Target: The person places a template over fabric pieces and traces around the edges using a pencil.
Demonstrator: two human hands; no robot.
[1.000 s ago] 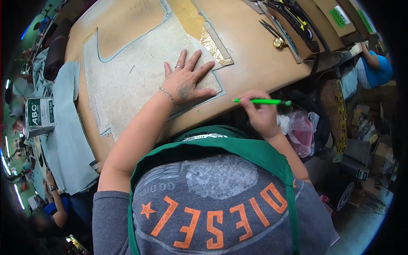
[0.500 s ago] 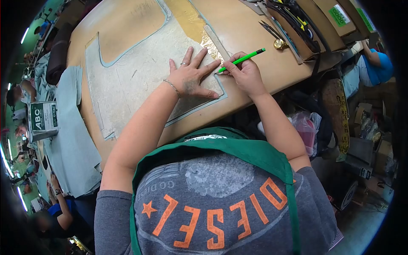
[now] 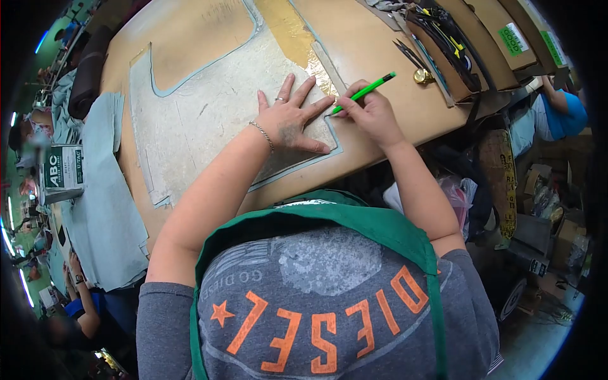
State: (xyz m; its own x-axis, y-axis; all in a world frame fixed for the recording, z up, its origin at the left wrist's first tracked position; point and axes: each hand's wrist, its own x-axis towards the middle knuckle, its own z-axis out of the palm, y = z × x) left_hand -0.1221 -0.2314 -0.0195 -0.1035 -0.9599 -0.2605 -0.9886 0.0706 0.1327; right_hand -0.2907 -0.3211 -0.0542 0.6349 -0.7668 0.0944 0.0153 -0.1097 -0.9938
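Observation:
My left hand [image 3: 292, 122] lies flat with fingers spread on a worn, pale grey pattern template [image 3: 202, 120]. Strips of gold-brown tape [image 3: 283, 31] cover part of the template near its far right side. Beneath it, a light blue sheet [image 3: 297, 166] shows as a thin border along the edges. A bright green pencil [image 3: 373, 88] with a black end is gripped in my right hand [image 3: 370, 117]. Its tip meets the template's right edge, just beyond my left fingers. The exact contact point is partly hidden by my right fingers.
Scissors [image 3: 411, 56], a gold round object [image 3: 422, 76] and a cardboard box of tools [image 3: 443, 50] stand at the table's right. Blue-grey sheets [image 3: 104, 190] and a white-and-green ABC can [image 3: 62, 171] are at left. Other people work on both sides.
The view has shifted slightly. My right hand and the pencil tip have moved a little along the template's right edge, toward me. My left hand stays pressed on the template.

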